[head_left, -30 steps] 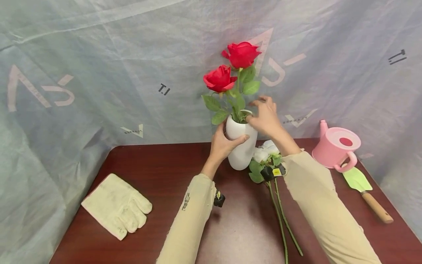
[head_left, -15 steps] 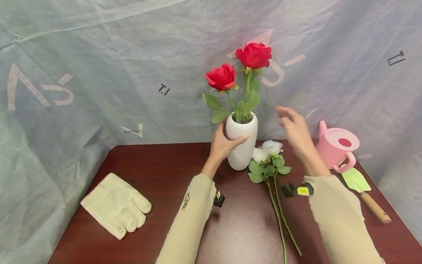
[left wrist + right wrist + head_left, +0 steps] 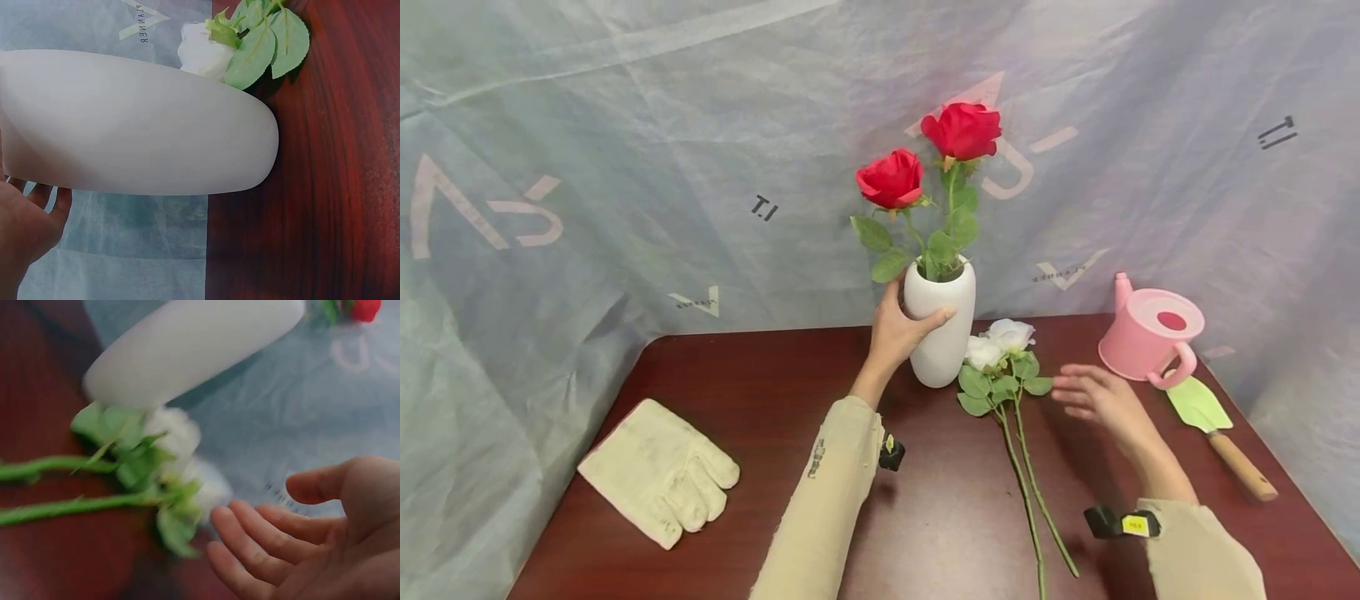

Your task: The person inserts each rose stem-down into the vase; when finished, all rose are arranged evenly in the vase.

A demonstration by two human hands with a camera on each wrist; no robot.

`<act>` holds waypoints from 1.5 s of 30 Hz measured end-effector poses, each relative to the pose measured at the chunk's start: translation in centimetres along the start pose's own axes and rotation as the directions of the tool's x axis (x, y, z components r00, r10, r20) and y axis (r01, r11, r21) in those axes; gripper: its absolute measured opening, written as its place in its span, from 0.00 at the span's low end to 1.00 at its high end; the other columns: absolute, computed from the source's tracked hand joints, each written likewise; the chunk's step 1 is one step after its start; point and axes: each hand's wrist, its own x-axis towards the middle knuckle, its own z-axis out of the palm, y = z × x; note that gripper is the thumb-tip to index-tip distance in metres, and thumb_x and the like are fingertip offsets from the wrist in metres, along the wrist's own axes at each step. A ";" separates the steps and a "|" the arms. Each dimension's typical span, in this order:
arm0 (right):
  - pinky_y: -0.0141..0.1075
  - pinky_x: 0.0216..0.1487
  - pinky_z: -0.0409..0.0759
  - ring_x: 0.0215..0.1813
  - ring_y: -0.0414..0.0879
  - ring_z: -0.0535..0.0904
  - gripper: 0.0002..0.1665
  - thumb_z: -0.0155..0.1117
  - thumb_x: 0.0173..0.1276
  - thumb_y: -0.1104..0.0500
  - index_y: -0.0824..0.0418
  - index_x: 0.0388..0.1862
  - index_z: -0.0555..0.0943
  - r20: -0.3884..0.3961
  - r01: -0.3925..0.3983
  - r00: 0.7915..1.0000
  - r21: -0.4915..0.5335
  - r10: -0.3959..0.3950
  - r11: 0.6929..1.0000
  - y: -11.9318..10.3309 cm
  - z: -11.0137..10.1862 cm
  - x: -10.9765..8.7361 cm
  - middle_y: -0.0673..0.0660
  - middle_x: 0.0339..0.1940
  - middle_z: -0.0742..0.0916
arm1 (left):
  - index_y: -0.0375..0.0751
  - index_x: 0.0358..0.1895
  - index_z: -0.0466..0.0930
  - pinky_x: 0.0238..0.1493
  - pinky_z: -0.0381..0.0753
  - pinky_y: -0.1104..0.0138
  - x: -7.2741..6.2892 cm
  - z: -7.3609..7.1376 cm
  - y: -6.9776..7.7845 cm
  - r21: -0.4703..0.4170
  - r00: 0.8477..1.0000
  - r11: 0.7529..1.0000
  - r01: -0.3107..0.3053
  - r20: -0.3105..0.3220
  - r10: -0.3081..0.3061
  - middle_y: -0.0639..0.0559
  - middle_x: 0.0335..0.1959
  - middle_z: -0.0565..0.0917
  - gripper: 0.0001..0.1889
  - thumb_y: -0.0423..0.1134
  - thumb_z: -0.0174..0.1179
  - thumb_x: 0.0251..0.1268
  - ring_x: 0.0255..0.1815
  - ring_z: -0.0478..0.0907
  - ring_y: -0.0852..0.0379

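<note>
Two red roses [image 3: 891, 179] stand in a white vase [image 3: 938, 333], their leaves spreading over its rim. My left hand [image 3: 897, 332] grips the vase near its top from the left, thumb across the front; in the left wrist view the vase [image 3: 144, 125] covers part of the fingers. Two white roses [image 3: 1009, 335] lie on the table right of the vase, stems toward me. Beside their leaves, my right hand [image 3: 1105, 404] hovers with fingers extended and nothing in it. The right wrist view shows that hand [image 3: 300, 537] near the blurred white flowers [image 3: 178, 440].
A pink watering can [image 3: 1138, 337] stands at the back right. In front of it lies a green trowel [image 3: 1202, 407] with a wooden handle. Pale work gloves [image 3: 658, 471] lie on the left of the dark red table [image 3: 775, 392]. A grey sheet hangs behind.
My right hand has left the roses at the vase's mouth and come down to the right, beside the white roses. The taller red rose has leaned right. My left hand keeps its grip.
</note>
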 end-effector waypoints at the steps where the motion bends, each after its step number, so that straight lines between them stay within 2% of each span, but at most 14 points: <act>1: 0.39 0.43 0.80 0.43 0.42 0.82 0.23 0.37 0.76 0.62 0.82 0.59 0.60 0.009 -0.025 1.000 -0.026 0.026 0.999 0.6 0.1 -0.2 0.56 0.42 0.84 | 0.55 0.70 0.58 0.48 0.74 0.64 0.0 -0.1 0.0 0.000 1.000 1.000 -0.001 -0.001 0.001 0.58 0.63 0.69 0.48 0.53 0.73 0.42 0.55 0.71 0.60; 5: 0.43 0.43 0.80 0.44 0.51 0.81 0.22 0.39 0.75 0.65 0.85 0.56 0.62 0.054 -0.095 0.993 -0.095 0.100 0.991 2.8 1.1 -0.5 0.73 0.45 0.80 | 0.54 0.70 0.58 0.49 0.74 0.62 0.4 -0.3 0.0 0.003 1.000 1.000 -0.018 -0.006 0.018 0.57 0.63 0.69 0.48 0.53 0.72 0.43 0.56 0.71 0.59; 9: 0.38 0.37 0.80 0.38 0.48 0.80 0.17 0.50 0.70 0.65 0.81 0.47 0.72 0.046 -0.083 0.994 -0.247 0.097 0.965 4.1 2.8 0.0 0.68 0.39 0.83 | 0.54 0.70 0.57 0.50 0.74 0.60 0.5 -0.8 -0.1 -0.011 1.000 1.000 -0.024 0.003 0.024 0.56 0.63 0.69 0.47 0.54 0.72 0.44 0.56 0.71 0.58; 11: 0.35 0.32 0.77 0.32 0.45 0.78 0.14 0.57 0.66 0.62 0.75 0.40 0.77 0.018 -0.057 0.998 -0.375 0.068 0.925 4.3 3.7 0.4 0.62 0.32 0.84 | 0.54 0.70 0.57 0.50 0.74 0.60 0.5 -1.0 -0.1 -0.022 1.000 0.999 -0.025 0.006 0.025 0.56 0.63 0.68 0.47 0.54 0.72 0.44 0.56 0.71 0.57; 14: 0.36 0.28 0.72 0.26 0.43 0.74 0.13 0.65 0.61 0.55 0.66 0.30 0.79 -0.033 -0.043 0.999 -0.550 0.030 0.834 4.4 4.8 1.0 0.54 0.23 0.82 | 0.54 0.70 0.58 0.50 0.74 0.59 0.3 -1.2 -0.3 -0.026 1.000 0.999 -0.025 0.008 0.025 0.56 0.63 0.69 0.47 0.55 0.71 0.44 0.55 0.71 0.58; 17: 0.38 0.28 0.70 0.24 0.43 0.73 0.14 0.68 0.58 0.54 0.63 0.26 0.76 -0.081 -0.059 0.997 -0.627 0.010 0.777 4.4 5.6 1.2 0.50 0.19 0.79 | 0.53 0.70 0.57 0.50 0.74 0.59 0.2 -1.2 -0.4 -0.028 1.000 0.999 -0.027 0.012 0.028 0.56 0.63 0.69 0.47 0.55 0.71 0.44 0.55 0.71 0.58; 19: 0.39 0.28 0.70 0.23 0.43 0.72 0.12 0.67 0.57 0.57 0.63 0.25 0.76 -0.099 -0.069 0.995 -0.637 0.007 0.768 4.4 5.8 1.2 0.50 0.19 0.79 | 0.53 0.70 0.57 0.51 0.74 0.59 0.1 -1.1 -0.4 -0.029 1.000 0.999 -0.024 0.013 0.024 0.57 0.63 0.68 0.47 0.56 0.71 0.44 0.55 0.71 0.59; 24: 0.39 0.28 0.70 0.24 0.44 0.71 0.05 0.61 0.55 0.63 0.65 0.25 0.77 -0.121 -0.096 0.992 -0.622 0.026 0.777 4.7 5.3 0.8 0.51 0.20 0.78 | 0.54 0.70 0.57 0.50 0.74 0.59 0.1 -0.9 -0.5 -0.025 1.000 0.999 -0.025 0.016 0.025 0.57 0.62 0.68 0.47 0.55 0.71 0.44 0.55 0.71 0.59; 29: 0.39 0.27 0.70 0.23 0.45 0.71 0.10 0.65 0.57 0.59 0.63 0.22 0.77 -0.130 -0.099 0.991 -0.645 0.019 0.758 4.6 5.2 0.6 0.49 0.16 0.77 | 0.53 0.70 0.57 0.51 0.73 0.59 -0.1 -0.8 -0.4 -0.029 1.000 0.999 -0.023 0.015 0.024 0.57 0.63 0.68 0.47 0.54 0.71 0.45 0.56 0.70 0.58; 32: 0.38 0.26 0.69 0.21 0.44 0.70 0.11 0.65 0.59 0.59 0.62 0.21 0.76 -0.127 -0.086 0.992 -0.643 0.004 0.761 4.5 5.2 0.5 0.49 0.14 0.76 | 0.52 0.70 0.57 0.51 0.73 0.59 -0.1 -0.7 -0.4 -0.023 1.000 1.000 -0.021 0.010 0.021 0.56 0.63 0.68 0.47 0.54 0.71 0.44 0.56 0.70 0.58; 35: 0.37 0.25 0.66 0.21 0.44 0.68 0.09 0.62 0.61 0.62 0.64 0.23 0.76 -0.140 -0.095 0.990 -0.599 0.013 0.795 4.6 4.8 0.2 0.51 0.18 0.80 | 0.53 0.70 0.57 0.51 0.73 0.59 -0.1 -0.5 -0.4 -0.014 1.000 1.000 -0.019 0.009 0.019 0.56 0.63 0.68 0.47 0.54 0.71 0.44 0.56 0.70 0.58; 37: 0.36 0.24 0.67 0.21 0.44 0.68 0.08 0.60 0.63 0.61 0.65 0.26 0.78 -0.161 -0.117 0.986 -0.548 0.033 0.828 4.6 4.3 0.0 0.54 0.22 0.82 | 0.53 0.70 0.57 0.51 0.73 0.59 -0.1 -0.4 -0.3 -0.009 1.000 1.000 -0.018 0.009 0.018 0.56 0.63 0.68 0.47 0.54 0.71 0.44 0.56 0.70 0.59; 42: 0.36 0.27 0.76 0.26 0.45 0.73 0.12 0.56 0.68 0.61 0.72 0.37 0.79 -0.167 -0.137 0.982 -0.339 0.084 0.931 4.8 3.1 -0.7 0.61 0.31 0.84 | 0.53 0.70 0.57 0.51 0.74 0.59 -0.1 -0.2 -0.1 -0.012 1.000 1.000 -0.019 0.011 0.019 0.55 0.63 0.68 0.47 0.55 0.71 0.44 0.56 0.70 0.58; 45: 0.37 0.30 0.79 0.28 0.44 0.75 0.15 0.55 0.69 0.61 0.76 0.43 0.76 -0.167 -0.149 0.979 -0.193 0.118 0.970 4.6 2.4 -1.1 0.60 0.31 0.82 | 0.53 0.71 0.57 0.51 0.74 0.58 -0.2 -0.1 0.0 -0.015 1.000 1.000 -0.017 0.016 0.017 0.55 0.63 0.68 0.48 0.55 0.71 0.44 0.56 0.70 0.58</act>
